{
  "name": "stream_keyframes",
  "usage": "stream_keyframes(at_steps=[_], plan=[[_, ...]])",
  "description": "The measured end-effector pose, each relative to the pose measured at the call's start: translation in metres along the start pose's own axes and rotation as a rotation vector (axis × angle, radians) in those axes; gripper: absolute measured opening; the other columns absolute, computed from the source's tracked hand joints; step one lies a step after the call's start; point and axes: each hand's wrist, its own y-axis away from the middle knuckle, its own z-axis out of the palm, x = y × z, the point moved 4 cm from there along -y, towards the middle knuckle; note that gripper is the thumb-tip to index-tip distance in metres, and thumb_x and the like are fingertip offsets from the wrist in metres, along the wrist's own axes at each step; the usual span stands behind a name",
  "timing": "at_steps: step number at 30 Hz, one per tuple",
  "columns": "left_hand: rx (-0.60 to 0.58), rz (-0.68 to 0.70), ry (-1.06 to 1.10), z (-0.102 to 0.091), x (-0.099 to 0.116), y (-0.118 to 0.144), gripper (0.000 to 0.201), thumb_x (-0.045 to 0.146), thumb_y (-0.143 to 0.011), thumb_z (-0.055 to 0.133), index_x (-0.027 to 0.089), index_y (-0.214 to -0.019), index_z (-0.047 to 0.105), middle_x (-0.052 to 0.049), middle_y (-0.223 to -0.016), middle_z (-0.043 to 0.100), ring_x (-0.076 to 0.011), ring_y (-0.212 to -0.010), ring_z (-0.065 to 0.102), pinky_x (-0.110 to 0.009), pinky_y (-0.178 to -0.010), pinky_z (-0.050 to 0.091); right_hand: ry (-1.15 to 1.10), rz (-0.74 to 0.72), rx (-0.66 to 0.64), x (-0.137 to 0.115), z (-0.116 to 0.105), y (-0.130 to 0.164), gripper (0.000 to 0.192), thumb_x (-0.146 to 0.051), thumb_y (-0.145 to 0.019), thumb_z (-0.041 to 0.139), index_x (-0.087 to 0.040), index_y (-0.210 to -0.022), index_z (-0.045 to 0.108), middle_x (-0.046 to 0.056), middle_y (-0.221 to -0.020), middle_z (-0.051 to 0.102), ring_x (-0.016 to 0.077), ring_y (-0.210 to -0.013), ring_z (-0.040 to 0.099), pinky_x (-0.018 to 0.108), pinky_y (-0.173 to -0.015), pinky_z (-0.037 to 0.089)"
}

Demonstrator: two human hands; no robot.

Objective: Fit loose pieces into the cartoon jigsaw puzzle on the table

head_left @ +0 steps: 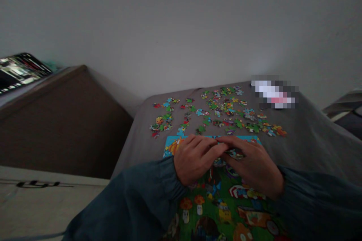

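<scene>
Both the left hand [195, 160] and right hand [253, 165] lie fingers-down, fingertips meeting over the upper part of the colourful mushroom-patterned jigsaw puzzle [223, 203] on the grey cloth-covered tabletop [305, 139], seemingly pressing pieces flat, with scattered loose cardboard pieces [220, 115] spread just beyond for easy reach.

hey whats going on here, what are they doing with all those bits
A person is at a jigsaw puzzle lying on a grey cloth surface. The left hand and right hand rest together, fingertips meeting, over the upper part of the joined picture. Loose pieces lie scattered beyond the hands. Whether either hand pinches a piece cannot be told.
</scene>
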Motion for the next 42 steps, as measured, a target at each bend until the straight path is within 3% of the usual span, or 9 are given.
stream_keyframes(at_steps=[3,7,11,17,20,23,26,32,42], plan=[[0.007,-0.010,0.035,-0.003,0.001,0.001,0.020,0.022,-0.105,0.044,0.020,-0.111,0.063,-0.001,-0.096,0.076,-0.0154,-0.085,0.069,-0.029,-0.075,0.049,0.001,0.009,0.014,-0.002,0.001,0.001,0.017,-0.016,-0.090,0.059,-0.019,-0.103,0.070,0.001,-0.088,0.079,0.0162,-0.074,0.076,0.023,-0.072,0.061],[0.035,-0.251,0.200,-0.002,-0.007,0.005,0.021,0.033,-0.103,0.049,0.021,-0.097,0.065,0.000,-0.086,0.076,-0.0167,-0.079,0.069,-0.030,-0.074,0.048,0.008,-0.055,0.082,-0.007,0.001,0.001,0.017,-0.019,-0.092,0.055,-0.020,-0.100,0.070,0.003,-0.087,0.079,0.0176,-0.073,0.076,0.025,-0.071,0.062],[0.073,-0.438,0.313,0.003,-0.011,0.009,0.029,0.044,-0.102,0.047,0.022,-0.097,0.065,-0.003,-0.085,0.076,-0.0184,-0.080,0.070,-0.032,-0.072,0.049,-0.014,-0.053,0.074,-0.009,0.003,0.002,0.017,-0.020,-0.092,0.057,-0.023,-0.099,0.072,0.003,-0.087,0.079,0.0193,-0.077,0.076,0.028,-0.074,0.062],[0.051,-0.446,0.409,0.002,-0.015,0.006,0.033,0.047,-0.100,0.050,0.022,-0.086,0.066,-0.001,-0.078,0.075,-0.0159,-0.072,0.070,-0.028,-0.065,0.049,-0.293,0.246,-0.105,0.006,0.009,0.001,0.015,-0.028,-0.085,0.070,-0.024,-0.099,0.075,0.000,-0.088,0.079,0.0187,-0.078,0.077,0.026,-0.072,0.062],[0.065,-0.476,0.458,-0.001,-0.019,0.005,0.028,0.047,-0.097,0.058,0.021,-0.095,0.067,-0.001,-0.080,0.077,-0.0147,-0.070,0.071,-0.026,-0.061,0.051,-0.404,0.321,-0.105,0.008,0.008,-0.001,0.010,-0.030,-0.083,0.073,-0.025,-0.091,0.077,-0.001,-0.085,0.079,0.0183,-0.077,0.076,0.025,-0.072,0.062],[0.088,-0.497,0.509,-0.003,-0.023,0.007,0.022,0.042,-0.093,0.065,0.020,-0.093,0.070,-0.001,-0.078,0.077,-0.0145,-0.067,0.072,-0.025,-0.057,0.051,-0.441,0.344,-0.091,0.006,0.006,-0.002,0.006,-0.029,-0.083,0.073,-0.025,-0.085,0.077,-0.002,-0.079,0.078,0.0173,-0.071,0.075,0.025,-0.071,0.061],[0.108,-0.457,0.553,-0.003,-0.024,0.010,0.022,0.037,-0.094,0.065,0.021,-0.080,0.072,-0.002,-0.076,0.078,-0.0161,-0.070,0.074,-0.027,-0.064,0.054,-0.506,0.351,-0.093,0.005,0.007,-0.003,0.009,-0.031,-0.084,0.072,-0.024,-0.081,0.077,0.000,-0.080,0.078,0.0183,-0.074,0.075,0.026,-0.072,0.061],[0.143,-0.392,0.612,-0.004,-0.024,0.010,0.025,0.028,-0.097,0.060,0.021,-0.076,0.071,-0.003,-0.076,0.079,-0.0167,-0.077,0.076,-0.029,-0.073,0.057,-0.533,0.217,-0.015,0.002,0.006,-0.003,0.011,-0.034,-0.084,0.074,-0.025,-0.079,0.077,0.003,-0.080,0.077,0.0175,-0.074,0.073,0.026,-0.068,0.060],[0.099,-0.490,0.674,-0.003,-0.023,0.005,0.026,0.042,-0.089,0.070,0.019,-0.080,0.075,-0.004,-0.078,0.078,-0.0160,-0.070,0.074,-0.025,-0.064,0.057,-0.379,0.226,0.037,0.003,0.006,0.002,0.006,-0.025,-0.086,0.069,-0.023,-0.084,0.074,0.001,-0.082,0.077,0.0168,-0.072,0.075,0.024,-0.068,0.061]])
